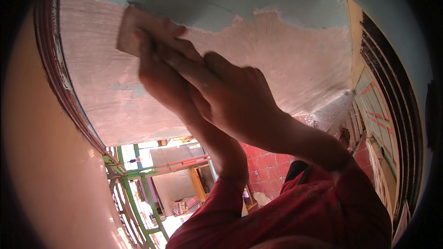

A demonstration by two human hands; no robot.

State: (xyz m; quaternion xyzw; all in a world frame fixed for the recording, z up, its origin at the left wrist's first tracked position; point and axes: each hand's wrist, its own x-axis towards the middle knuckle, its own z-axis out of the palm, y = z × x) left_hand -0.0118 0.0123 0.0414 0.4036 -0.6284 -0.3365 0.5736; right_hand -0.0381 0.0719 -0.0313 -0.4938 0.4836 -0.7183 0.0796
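- Right hand [233,83] is crossed over left hand [159,76]; right fingers are pressed together, what they pinch cannot be told.
- Left fingers are closed on flat brown piece [130,25]; grip partly hidden, blurred.
- Piece is held just beyond fingertips, left of centre, at the patchy wall [286,55]; contact can't be confirmed.
- Likely light, fairly stiff, not fragile; best gripped along near edge, far edge kept free.
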